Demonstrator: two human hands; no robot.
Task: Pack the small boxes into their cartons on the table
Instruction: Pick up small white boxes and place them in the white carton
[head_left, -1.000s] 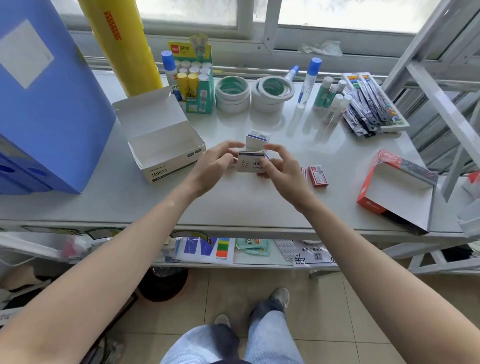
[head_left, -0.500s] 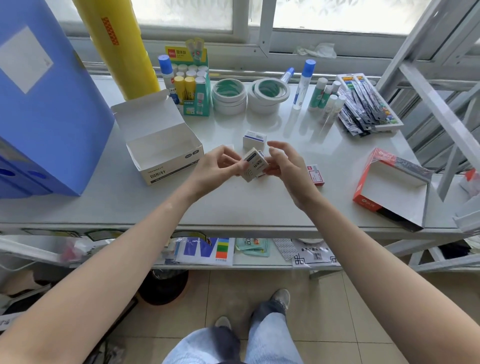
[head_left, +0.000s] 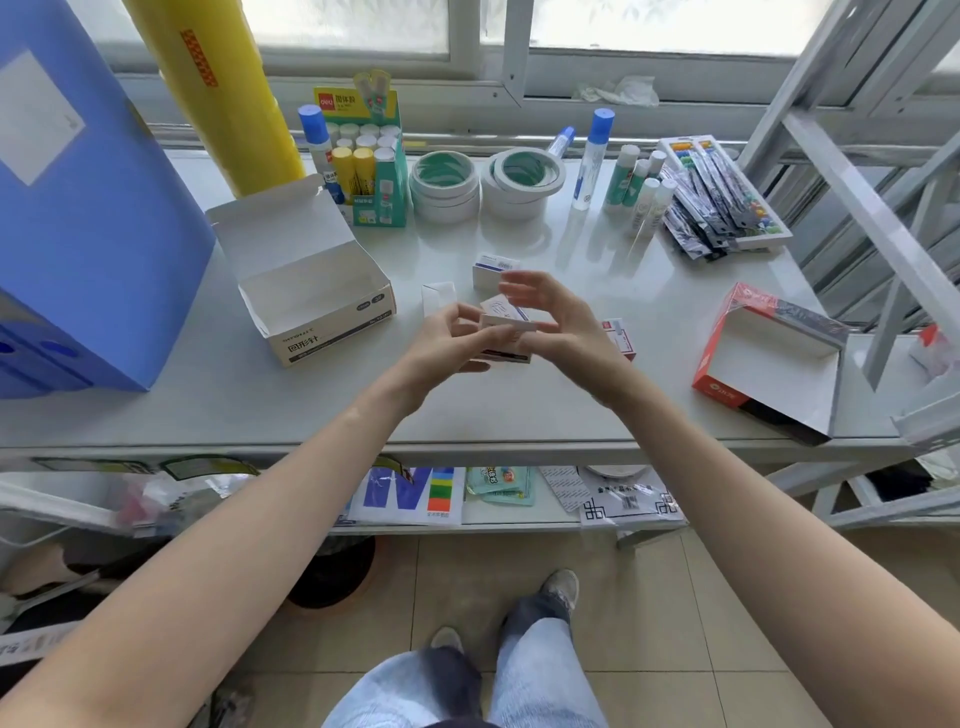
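My left hand and my right hand meet over the middle of the table, holding small white boxes stacked between their fingertips. Just behind the hands another small white box rests on the table, and a further one stands to its left. A small red box lies right of my right hand. The open white carton sits to the left with its lid up and looks empty. An open red carton lies at the right, near the front edge.
A tall blue folder box and a yellow roll stand at the left. At the back are glue sticks, tape rolls, glue bottles and a pen pack. A metal rack rises on the right.
The hands turned the held small box from upright to tilted and now hold it flat with another beneath. My right fingers have opened wider above the stack. The view shifted slightly.
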